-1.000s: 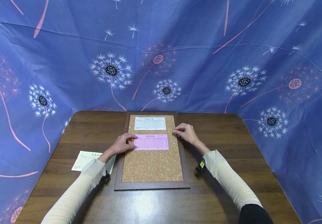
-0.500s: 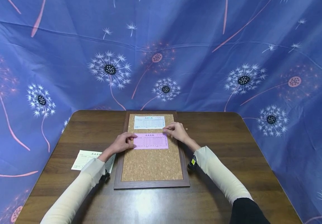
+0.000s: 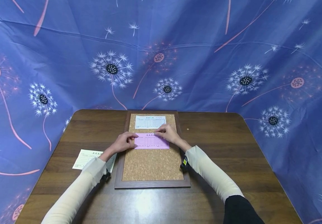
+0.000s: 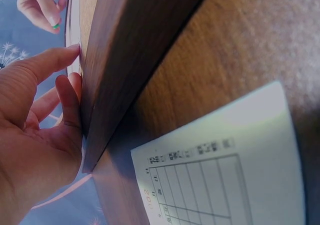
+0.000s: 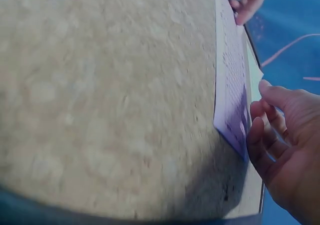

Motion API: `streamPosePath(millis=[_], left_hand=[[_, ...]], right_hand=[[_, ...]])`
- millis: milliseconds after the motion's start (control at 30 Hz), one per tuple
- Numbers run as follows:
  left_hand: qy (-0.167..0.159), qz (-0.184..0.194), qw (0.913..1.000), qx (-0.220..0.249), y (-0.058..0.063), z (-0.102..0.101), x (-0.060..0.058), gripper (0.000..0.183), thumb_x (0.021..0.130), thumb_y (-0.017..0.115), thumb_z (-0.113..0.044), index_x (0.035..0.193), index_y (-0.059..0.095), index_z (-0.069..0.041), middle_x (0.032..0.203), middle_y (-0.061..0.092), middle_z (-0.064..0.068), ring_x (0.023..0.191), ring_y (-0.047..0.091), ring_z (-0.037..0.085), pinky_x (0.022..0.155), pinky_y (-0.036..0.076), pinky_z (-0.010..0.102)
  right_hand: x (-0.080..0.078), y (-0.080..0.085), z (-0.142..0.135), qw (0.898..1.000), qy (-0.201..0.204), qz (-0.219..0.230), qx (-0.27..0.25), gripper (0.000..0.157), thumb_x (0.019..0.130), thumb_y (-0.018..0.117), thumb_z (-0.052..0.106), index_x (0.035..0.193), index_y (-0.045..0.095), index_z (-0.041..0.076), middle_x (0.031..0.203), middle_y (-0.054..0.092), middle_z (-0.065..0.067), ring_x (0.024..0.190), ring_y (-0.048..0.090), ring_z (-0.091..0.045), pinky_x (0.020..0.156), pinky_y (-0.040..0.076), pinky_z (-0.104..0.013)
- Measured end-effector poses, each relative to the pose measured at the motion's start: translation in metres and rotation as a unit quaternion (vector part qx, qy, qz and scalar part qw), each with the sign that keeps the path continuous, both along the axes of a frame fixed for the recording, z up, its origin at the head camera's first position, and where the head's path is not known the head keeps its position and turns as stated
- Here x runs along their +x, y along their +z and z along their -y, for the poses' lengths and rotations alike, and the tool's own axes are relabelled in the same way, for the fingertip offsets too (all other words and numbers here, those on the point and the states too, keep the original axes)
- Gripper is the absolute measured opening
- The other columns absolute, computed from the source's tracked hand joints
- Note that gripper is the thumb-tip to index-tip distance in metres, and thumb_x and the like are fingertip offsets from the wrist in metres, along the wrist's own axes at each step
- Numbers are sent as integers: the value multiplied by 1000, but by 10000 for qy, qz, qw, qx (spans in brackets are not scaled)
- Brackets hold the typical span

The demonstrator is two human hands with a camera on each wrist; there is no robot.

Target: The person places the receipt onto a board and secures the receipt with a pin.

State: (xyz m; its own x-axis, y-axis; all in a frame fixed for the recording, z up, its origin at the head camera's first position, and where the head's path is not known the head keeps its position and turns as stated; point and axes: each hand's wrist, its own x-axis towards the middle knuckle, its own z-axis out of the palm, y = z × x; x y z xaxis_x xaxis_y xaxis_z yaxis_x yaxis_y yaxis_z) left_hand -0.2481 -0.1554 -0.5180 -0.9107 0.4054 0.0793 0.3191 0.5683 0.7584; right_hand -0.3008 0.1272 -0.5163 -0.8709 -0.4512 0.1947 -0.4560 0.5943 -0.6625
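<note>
A pink printed form [image 3: 149, 143] lies on the cork board [image 3: 152, 165], below a white printed form [image 3: 147, 123]. My left hand [image 3: 122, 142] presses the pink form's left edge, thumb and fingertips spread along it. At the top edge of the pink form, near its middle, my right hand [image 3: 168, 134] pinches a small green pushpin [image 4: 56, 26], seen in the left wrist view between the fingertips. In the right wrist view the pink form [image 5: 231, 80] stretches along the cork beside my right hand [image 5: 287, 140].
A pale yellow-green printed form [image 3: 88, 158] lies on the wooden table [image 3: 228, 149] left of the board, partly under my left forearm. The board has a raised dark wooden frame [image 3: 152, 185]. A patterned blue cloth [image 3: 200, 77] hangs behind and at the sides.
My right hand has moved left from the board's right edge, past the pink form's upper right corner, to its top middle. The left hand stays at the form's left edge.
</note>
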Motion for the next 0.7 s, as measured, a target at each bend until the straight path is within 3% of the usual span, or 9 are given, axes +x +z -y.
streamPosePath(millis=[300, 700], left_hand=[[-33, -83, 9999, 45, -1, -1, 0, 42, 79, 84, -5, 117, 70, 6, 96, 63, 16, 76, 57, 13, 70, 43, 21], [-34, -21, 10000, 34, -2, 1, -1, 41, 80, 84, -5, 117, 70, 5, 95, 62, 14, 73, 55, 8, 71, 44, 22]], right_hand=[[0, -4, 21, 9988, 35, -86, 472, 12, 90, 79, 21, 97, 83, 11, 92, 76, -4, 82, 68, -14, 75, 53, -25], [-2, -5, 27, 9982, -176, -37, 570, 12, 91, 78, 20, 97, 83, 11, 92, 77, -5, 81, 67, -15, 75, 52, -26]])
